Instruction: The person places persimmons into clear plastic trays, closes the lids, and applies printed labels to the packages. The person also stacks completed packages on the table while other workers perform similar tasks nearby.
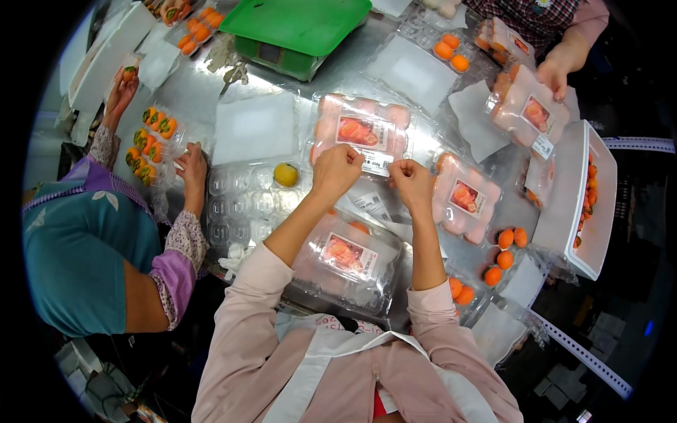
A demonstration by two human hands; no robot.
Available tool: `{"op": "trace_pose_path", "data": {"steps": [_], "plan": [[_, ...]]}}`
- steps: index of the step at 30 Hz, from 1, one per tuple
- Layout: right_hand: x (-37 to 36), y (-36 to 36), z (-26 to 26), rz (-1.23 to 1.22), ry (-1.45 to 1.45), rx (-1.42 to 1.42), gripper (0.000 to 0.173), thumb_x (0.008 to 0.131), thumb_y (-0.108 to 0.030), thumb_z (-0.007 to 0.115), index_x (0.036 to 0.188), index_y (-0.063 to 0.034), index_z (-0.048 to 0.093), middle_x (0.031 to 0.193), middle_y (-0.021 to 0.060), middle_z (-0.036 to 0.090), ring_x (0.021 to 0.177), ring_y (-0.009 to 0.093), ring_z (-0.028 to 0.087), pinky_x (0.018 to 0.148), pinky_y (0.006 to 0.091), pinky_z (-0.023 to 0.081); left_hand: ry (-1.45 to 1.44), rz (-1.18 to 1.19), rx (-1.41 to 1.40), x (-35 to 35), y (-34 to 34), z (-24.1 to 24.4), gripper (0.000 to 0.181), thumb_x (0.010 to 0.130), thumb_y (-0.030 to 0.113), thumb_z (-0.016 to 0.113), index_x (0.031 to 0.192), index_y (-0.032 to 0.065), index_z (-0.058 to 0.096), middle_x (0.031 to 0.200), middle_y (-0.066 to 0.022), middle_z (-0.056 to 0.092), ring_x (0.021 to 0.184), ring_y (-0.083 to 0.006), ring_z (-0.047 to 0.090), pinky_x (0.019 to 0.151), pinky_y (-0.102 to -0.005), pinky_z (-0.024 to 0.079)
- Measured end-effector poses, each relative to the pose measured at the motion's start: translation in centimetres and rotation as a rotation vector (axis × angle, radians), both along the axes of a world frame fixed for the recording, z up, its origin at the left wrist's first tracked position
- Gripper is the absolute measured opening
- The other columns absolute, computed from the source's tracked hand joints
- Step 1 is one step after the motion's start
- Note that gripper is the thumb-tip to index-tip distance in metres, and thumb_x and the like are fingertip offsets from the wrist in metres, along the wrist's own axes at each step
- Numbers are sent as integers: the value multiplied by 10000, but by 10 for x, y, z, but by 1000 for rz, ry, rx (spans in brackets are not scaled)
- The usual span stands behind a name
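Observation:
My left hand (338, 168) pinches the left end of a white printed label (376, 163). Fingers of my right hand (411, 182) are closed at its right end. The label lies along the front edge of a clear plastic clamshell pack (323, 127) of orange fruit under pale padding; I cannot tell how far it is stuck down. A picture sticker (362, 132) is on this pack's lid. Below my hands lies a sheet of labels (373, 205). Another closed clamshell (346, 259) sits close to my body, and a third (465, 198) is right of my right hand.
At left, a co-worker's hands (193, 169) are by a tray of persimmons (151, 143). Another person's hand (555, 74) holds a clamshell (529, 111) at upper right. A green lidded crate (296, 26), foam box (560, 211), loose persimmons (505, 259) and an open clamshell (240, 206) share the metal table.

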State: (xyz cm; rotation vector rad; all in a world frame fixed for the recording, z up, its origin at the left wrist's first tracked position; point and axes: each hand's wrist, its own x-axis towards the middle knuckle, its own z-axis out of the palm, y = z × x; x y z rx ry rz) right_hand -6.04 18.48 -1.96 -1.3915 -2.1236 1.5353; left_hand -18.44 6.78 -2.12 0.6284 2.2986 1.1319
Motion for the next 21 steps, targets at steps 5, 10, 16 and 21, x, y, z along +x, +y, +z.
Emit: {"op": "trace_pose_path", "data": {"steps": [5, 10, 16, 21], "plan": [[-1, 5, -4, 35, -110, 204, 257, 710, -313, 595, 770, -76, 676, 701, 65, 663, 666, 213, 639, 637, 314, 482, 223, 2, -64, 5, 10, -11, 247, 750, 254, 599, 749, 11, 647, 677, -103, 649, 640, -222, 633, 620, -342, 480], [-8, 4, 10, 37, -174, 297, 248, 695, -308, 601, 772, -87, 685, 727, 79, 672, 701, 247, 647, 658, 333, 492, 167, 13, -134, 2, 9, -12, 232, 743, 262, 600, 759, 38, 659, 668, -80, 651, 633, -218, 632, 608, -338, 477], [-5, 10, 9, 26, -150, 184, 253, 688, -310, 610, 783, -90, 691, 744, 73, 676, 723, 239, 652, 682, 327, 495, 153, 21, -121, 4, 12, -5, 223, 734, 265, 610, 772, 52, 664, 651, -66, 649, 592, -196, 624, 586, -320, 472], [-5, 13, 3, 23, -161, 136, 256, 683, -314, 615, 786, -93, 692, 768, 67, 680, 741, 236, 653, 694, 331, 496, 80, 32, -120, 0, 12, -11, 234, 731, 273, 620, 768, 45, 660, 641, -59, 642, 575, -173, 618, 579, -312, 473]]}}
